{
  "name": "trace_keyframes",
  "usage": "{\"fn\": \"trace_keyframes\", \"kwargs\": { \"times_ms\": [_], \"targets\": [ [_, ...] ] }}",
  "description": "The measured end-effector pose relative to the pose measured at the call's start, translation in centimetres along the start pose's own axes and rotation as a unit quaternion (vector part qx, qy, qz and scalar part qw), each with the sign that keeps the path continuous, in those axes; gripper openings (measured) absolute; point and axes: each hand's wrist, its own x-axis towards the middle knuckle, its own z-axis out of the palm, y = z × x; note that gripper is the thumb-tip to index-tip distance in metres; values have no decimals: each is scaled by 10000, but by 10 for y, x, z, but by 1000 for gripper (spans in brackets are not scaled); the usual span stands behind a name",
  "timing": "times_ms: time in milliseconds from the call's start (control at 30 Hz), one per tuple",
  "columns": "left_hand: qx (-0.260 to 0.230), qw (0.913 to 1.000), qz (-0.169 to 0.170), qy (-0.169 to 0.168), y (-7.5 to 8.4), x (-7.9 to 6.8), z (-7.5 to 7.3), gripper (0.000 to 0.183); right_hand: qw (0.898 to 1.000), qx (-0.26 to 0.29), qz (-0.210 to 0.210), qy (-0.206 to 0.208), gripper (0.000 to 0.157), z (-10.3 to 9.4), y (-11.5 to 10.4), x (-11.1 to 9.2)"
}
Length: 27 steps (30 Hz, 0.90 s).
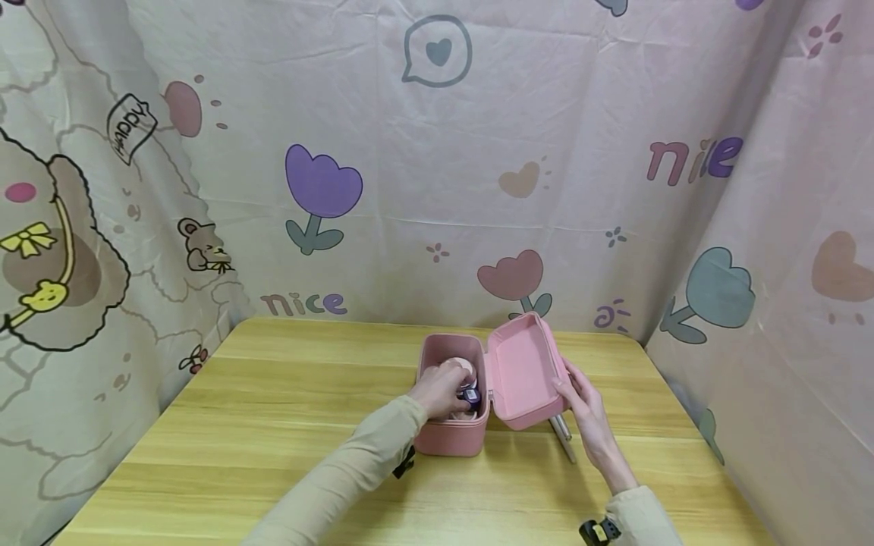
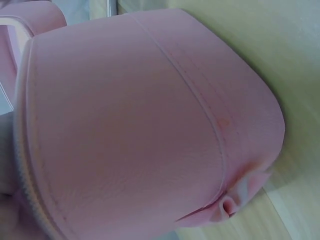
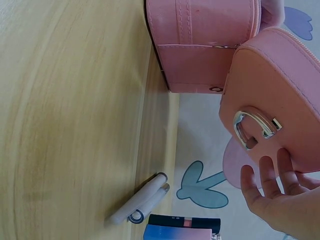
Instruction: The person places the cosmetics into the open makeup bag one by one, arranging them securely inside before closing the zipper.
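A pink zip-up cosmetic case [image 1: 451, 440] stands on the table with its lid [image 1: 524, 368] swung out to the right. My left hand [image 1: 440, 390] reaches down into the case, fingers bent among small items. Near its thumb is a small dark purple item [image 1: 471, 396], and a round pale item [image 1: 460, 369] lies by the fingers. I cannot tell whether the left hand grips anything. With the thumb at the inner edge and fingers behind, my right hand [image 1: 583, 406] holds the lid. The lid's metal-ended handle [image 3: 257, 125] faces outward in the right wrist view.
Two slim pale tubes [image 3: 142, 200] lie on the wooden table [image 1: 273, 409] beyond the lid, partly hidden by it in the head view. Close by are a dark tube [image 3: 185, 222] and a blue and pink box [image 3: 177, 233]. Printed curtain [image 1: 410, 189] encloses the back and sides.
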Motion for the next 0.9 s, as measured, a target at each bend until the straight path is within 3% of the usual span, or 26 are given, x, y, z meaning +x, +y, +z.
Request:
{"fn": "trace_keyframes", "kwargs": {
  "times_ms": [267,533,733,900],
  "targets": [
    [-383,9991,27,189,-3,-4,-2,36,10000,13,8,21,56,0,0,0],
    [-1038,9923,103,668,-9,-12,-5,37,10000,-19,-38,22,56,0,1,0],
    [-1519,9809,205,1195,-16,-16,-7,39,10000,-53,-35,39,56,0,2,0],
    [-2147,9668,64,1384,-24,-19,-7,37,10000,-41,-49,24,56,0,2,0]
  ]
}}
